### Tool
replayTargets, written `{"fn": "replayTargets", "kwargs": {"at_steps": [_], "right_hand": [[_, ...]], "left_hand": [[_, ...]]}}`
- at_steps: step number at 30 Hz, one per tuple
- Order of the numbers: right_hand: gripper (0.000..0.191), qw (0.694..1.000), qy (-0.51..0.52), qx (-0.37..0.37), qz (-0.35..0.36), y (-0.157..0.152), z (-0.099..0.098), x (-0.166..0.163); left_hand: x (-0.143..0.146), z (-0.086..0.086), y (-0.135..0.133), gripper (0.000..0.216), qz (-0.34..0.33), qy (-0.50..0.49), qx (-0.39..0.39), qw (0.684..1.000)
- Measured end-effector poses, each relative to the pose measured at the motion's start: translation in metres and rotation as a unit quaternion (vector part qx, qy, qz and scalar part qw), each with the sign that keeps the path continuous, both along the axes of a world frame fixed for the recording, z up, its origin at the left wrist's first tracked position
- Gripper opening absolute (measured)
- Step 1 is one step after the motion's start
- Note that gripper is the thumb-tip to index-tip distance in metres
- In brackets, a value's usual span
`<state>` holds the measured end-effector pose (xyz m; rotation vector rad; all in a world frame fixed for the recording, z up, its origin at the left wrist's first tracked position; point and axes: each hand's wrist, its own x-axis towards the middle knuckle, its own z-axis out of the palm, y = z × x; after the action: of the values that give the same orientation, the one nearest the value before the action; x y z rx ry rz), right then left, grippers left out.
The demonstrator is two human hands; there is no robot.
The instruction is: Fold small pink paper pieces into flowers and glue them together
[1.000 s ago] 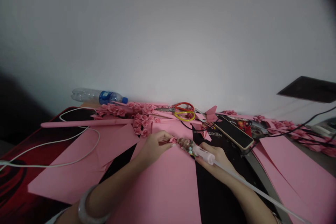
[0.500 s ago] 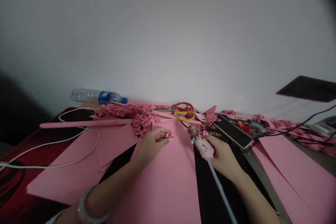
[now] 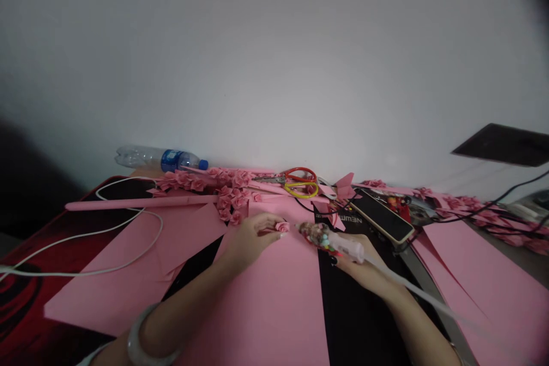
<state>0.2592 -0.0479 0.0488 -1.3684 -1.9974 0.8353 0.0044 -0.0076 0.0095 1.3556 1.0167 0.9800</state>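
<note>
Between the fingertips of my left hand (image 3: 253,240) is a small pink paper rose (image 3: 282,227), held above a long pink paper sheet (image 3: 266,297). My right hand (image 3: 364,266) grips a decorated hot glue gun (image 3: 332,241), its nozzle pointing left, close to the rose but apart from it. Out of the gun's back runs a long whitish glue stick (image 3: 412,287), blurred toward the lower right. More pink paper roses (image 3: 234,197) lie in a cluster just beyond my left hand. Scissors (image 3: 300,183) with red and yellow handles rest behind both hands.
A plastic bottle (image 3: 160,158) lies against the wall at the back left. A rolled pink paper stick (image 3: 141,202) and a white cable (image 3: 107,269) cross the left side. To the right are a phone (image 3: 381,215), black cables and further pink sheets (image 3: 484,280).
The glue gun has turned, so its nozzle now points left toward the rose, and its glue stick has swung right. My left hand has shifted slightly right with the rose.
</note>
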Motion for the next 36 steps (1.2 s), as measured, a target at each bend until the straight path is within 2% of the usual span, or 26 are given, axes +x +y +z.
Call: {"fn": "replayTargets", "kwargs": {"at_steps": [5,9,14,20,25,31,36], "right_hand": [[0.020,0.999,0.033,-0.032,-0.023,-0.004,-0.008,0.002],[0.018,0.999,0.013,-0.012,-0.040,-0.006,-0.009,0.000],[0.029,1.000,-0.008,-0.005,-0.005,-0.004,-0.005,-0.005],[0.026,0.997,-0.058,0.052,-0.017,-0.004,-0.005,-0.006],[0.030,0.996,-0.067,0.063,0.001,-0.004,-0.003,-0.008],[0.027,0.997,-0.049,0.062,0.010,-0.003,-0.004,-0.008],[0.019,0.999,-0.035,0.021,0.016,0.000,-0.009,-0.005]], "left_hand": [[0.000,-0.007,0.000,0.019,-0.033,-0.023,-0.018,0.999],[0.000,-0.012,0.000,0.019,-0.040,-0.023,-0.017,0.999],[0.003,-0.008,-0.003,0.018,-0.048,-0.027,-0.035,0.998],[0.004,-0.006,-0.004,0.016,-0.045,-0.025,-0.045,0.998],[0.003,-0.006,-0.003,0.018,-0.047,-0.025,-0.042,0.998],[0.003,-0.006,-0.002,0.019,-0.048,-0.010,-0.044,0.998],[0.003,-0.011,-0.001,0.017,-0.046,-0.015,-0.032,0.998]]}}
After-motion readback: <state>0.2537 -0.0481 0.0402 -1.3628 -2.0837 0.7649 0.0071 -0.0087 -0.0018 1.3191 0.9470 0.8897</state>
